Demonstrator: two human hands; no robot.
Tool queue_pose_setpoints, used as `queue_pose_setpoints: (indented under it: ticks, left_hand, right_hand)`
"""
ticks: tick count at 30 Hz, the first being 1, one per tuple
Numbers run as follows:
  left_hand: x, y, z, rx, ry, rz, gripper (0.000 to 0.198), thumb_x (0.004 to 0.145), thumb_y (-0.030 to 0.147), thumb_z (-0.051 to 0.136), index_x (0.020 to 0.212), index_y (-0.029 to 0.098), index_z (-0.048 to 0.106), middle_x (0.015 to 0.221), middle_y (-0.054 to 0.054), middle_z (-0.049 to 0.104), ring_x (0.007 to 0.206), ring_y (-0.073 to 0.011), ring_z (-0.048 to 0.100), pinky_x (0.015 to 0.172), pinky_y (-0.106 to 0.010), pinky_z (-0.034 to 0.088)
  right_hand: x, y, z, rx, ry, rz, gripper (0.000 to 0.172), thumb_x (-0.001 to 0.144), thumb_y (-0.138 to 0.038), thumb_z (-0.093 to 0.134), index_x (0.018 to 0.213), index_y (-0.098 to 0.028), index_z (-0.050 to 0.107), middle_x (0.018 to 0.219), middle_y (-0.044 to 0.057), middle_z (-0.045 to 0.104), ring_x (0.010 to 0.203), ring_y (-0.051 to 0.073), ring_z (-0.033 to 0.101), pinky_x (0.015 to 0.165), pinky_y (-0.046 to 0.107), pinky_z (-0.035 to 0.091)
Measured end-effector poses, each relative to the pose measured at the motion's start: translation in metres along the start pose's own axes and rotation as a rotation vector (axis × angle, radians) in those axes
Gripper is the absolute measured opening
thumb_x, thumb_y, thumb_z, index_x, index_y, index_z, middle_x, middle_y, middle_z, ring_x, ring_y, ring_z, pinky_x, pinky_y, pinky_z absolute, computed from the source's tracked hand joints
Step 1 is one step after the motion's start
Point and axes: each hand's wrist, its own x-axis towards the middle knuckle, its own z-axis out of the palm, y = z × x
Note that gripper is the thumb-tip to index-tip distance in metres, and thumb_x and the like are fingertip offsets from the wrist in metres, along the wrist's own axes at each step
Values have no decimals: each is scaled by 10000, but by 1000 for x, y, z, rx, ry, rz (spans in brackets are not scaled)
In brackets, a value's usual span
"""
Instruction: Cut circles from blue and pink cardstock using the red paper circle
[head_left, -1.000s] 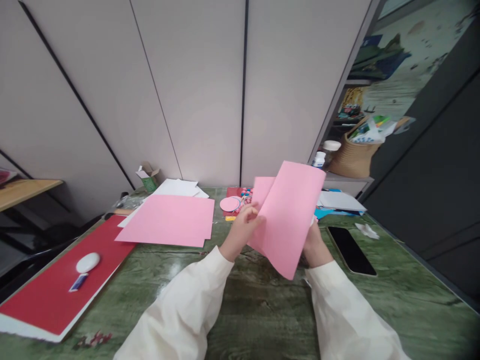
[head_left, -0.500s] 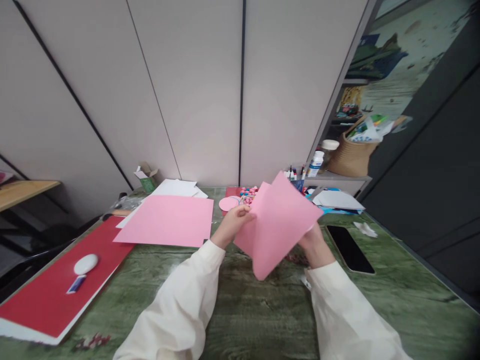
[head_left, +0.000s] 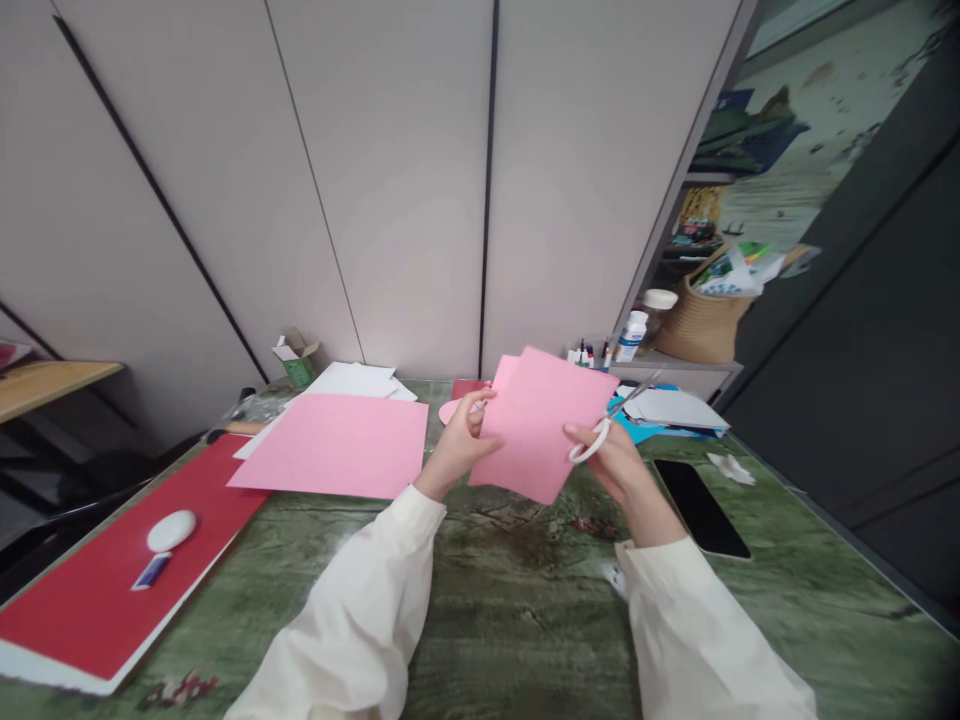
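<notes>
Two overlapping pieces of pink paper (head_left: 536, 425) are held up over the table in front of me. My left hand (head_left: 459, 445) pinches their left edge, thumb on the near face. My right hand (head_left: 619, 465) is closed on a pair of scissors (head_left: 592, 440) with white handles, at the paper's right side. The scissors' blades point up and to the right, away from the paper. Whether my right fingers also grip the paper edge is hard to tell. Behind my left hand a pink paper disc (head_left: 450, 409) shows in part.
A larger pink sheet (head_left: 337, 445) lies left over white sheets (head_left: 352, 378). Further left is a red board (head_left: 82, 600) bearing a white oval object (head_left: 172, 531) and a small tube (head_left: 152, 571). A black phone (head_left: 701, 507) lies right; a woven basket (head_left: 705, 318) stands on the shelf.
The pink paper, curled and bent before, is now flatter and faces me. My right hand has come out from behind it, bringing the scissors into view. My left hand has shifted its grip.
</notes>
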Motion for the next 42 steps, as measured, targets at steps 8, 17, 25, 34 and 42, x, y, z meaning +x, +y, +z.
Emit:
queue_pose_setpoints:
  ticks: [8,17,25,34,42]
  left_hand:
    - [-4,4,7,266,237,73,359,664,362,665,924,127,588,966,-108,632,878,-218,583,709,-297,459]
    - [-12,17,5,612,216,102,425,699,480,581,505,154,391,532,31,365,510,-81,329,453,-214,236]
    - [-23,29,8,766,196,112,535,686,519,571,473,173,224,496,45,189,482,-70,176,449,-249,121]
    - [-30,43,12,750,113,142,496,777,474,476,512,179,178,516,36,162,488,-80,163,453,-258,115]
    - [-33,46,11,782,89,151,485,807,453,443,513,182,170,525,36,159,489,-81,164,454,-257,115]
  right_hand:
    - [-10,-5,14,-271,-13,-66,396,547,-250,770,903,-159,622,841,80,685,668,213,623,550,299,494]
    - [-16,-31,16,-157,-61,-140,380,617,-259,724,974,-191,613,913,68,666,726,186,602,614,285,467]
    - [-22,-41,9,-176,52,-152,166,606,-238,739,736,-175,657,639,5,619,556,129,533,493,231,392]
    - [-25,-47,10,-209,84,-154,150,583,-264,739,670,-184,646,567,-2,585,490,132,500,444,246,370]
    - [-30,-50,13,-183,95,-186,144,586,-245,746,620,-188,619,550,-16,553,491,121,493,456,242,380]
